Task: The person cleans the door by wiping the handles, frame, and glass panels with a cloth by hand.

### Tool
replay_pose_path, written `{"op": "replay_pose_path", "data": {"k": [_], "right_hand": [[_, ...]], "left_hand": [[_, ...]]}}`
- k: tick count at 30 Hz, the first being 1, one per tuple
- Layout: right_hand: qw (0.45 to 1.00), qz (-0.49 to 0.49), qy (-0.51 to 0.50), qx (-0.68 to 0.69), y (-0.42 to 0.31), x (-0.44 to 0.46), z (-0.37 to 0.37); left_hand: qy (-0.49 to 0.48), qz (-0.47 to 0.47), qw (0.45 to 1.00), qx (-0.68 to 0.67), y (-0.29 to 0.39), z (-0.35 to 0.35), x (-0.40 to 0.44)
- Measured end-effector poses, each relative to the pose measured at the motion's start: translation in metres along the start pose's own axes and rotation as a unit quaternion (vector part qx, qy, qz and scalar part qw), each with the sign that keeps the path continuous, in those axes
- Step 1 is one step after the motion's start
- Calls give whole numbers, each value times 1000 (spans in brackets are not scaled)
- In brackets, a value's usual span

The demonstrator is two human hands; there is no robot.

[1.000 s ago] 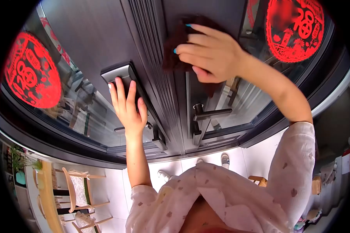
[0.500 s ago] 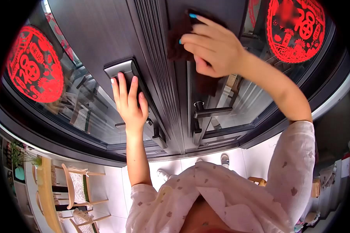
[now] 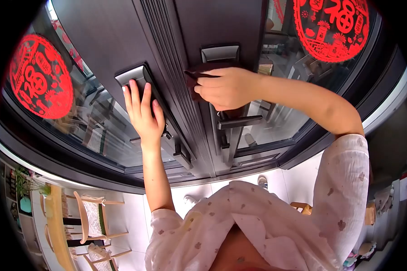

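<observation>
Dark double doors (image 3: 108,31) with glass panes fill the view in front of me. My left hand (image 3: 144,112) lies open on the left door's handle plate (image 3: 133,73), its fingers stretched upward along it. In my right hand (image 3: 228,89) a dark brown cloth (image 3: 193,77) is bunched, pressed near the right door's inner edge. Just above that hand shows the top of the right handle plate (image 3: 220,53). Below it sticks out the right lever handle (image 3: 240,122). The hand hides the plate's middle.
Red paper cutouts decorate the left pane (image 3: 40,77) and right pane (image 3: 332,29). At lower left stand wooden chairs (image 3: 92,217) beside a wooden table (image 3: 58,226). A small wooden stool (image 3: 301,207) is on the white floor at right.
My right hand has moved down with the cloth, uncovering the top of the right handle plate. My left hand stays on its plate. The view has shifted slightly.
</observation>
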State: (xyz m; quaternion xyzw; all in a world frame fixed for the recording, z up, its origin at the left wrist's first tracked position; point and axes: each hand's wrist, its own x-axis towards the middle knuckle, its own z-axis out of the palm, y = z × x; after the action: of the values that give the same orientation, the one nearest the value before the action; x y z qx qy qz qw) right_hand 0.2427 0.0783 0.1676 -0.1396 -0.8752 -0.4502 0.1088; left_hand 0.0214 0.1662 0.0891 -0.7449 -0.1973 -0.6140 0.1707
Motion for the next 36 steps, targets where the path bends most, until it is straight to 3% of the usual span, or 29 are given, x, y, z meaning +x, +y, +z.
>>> {"op": "replay_pose_path", "data": {"k": [2,4,6,8,11,13,16,20,23,24,26,30,32,34,35,36], "right_hand": [[996,-48,-78,-6,19,4,-11],[997,69,-37,10,45,11,-27],[986,143,71,-48,69,9,-40],[979,146,106,-93,66,1,-39],[957,269,59,-93,14,-21,-25],[959,257,60,-103,-12,-69,0],[962,229,-146,-28,-56,-119,6],[957,263,-114,-43,-50,-120,6],[923,366,67,-98,-4,-62,-13],[934,330,77,-111,15,-44,-29],[921,356,11,-157,24,-12,-47],[946,319,25,-54,-9,-28,-10],[952,248,-162,80,-36,-46,4],[894,189,-325,243,-51,-61,16],[966,111,-152,179,-40,-63,22],[956,88,-180,216,-26,-69,24]], "left_hand": [[0,2,1000,-3,-2,1,0],[-2,2,1000,3,-1,0,0],[-7,-7,1000,8,-1,1,0],[3,-4,1000,6,1,2,1],[-2,-5,1000,8,1,3,-1],[2,-6,1000,9,1,4,-1],[5,-7,1000,11,2,4,0],[14,-11,1000,9,4,6,0],[17,-8,1000,21,2,6,2],[12,-13,1000,23,3,6,1],[12,-12,1000,20,3,5,2],[7,-11,1000,13,5,4,3],[10,-4,1000,10,3,4,2],[7,0,1000,18,3,3,2],[10,0,1000,16,4,4,2],[9,2,1000,17,4,4,2]]}}
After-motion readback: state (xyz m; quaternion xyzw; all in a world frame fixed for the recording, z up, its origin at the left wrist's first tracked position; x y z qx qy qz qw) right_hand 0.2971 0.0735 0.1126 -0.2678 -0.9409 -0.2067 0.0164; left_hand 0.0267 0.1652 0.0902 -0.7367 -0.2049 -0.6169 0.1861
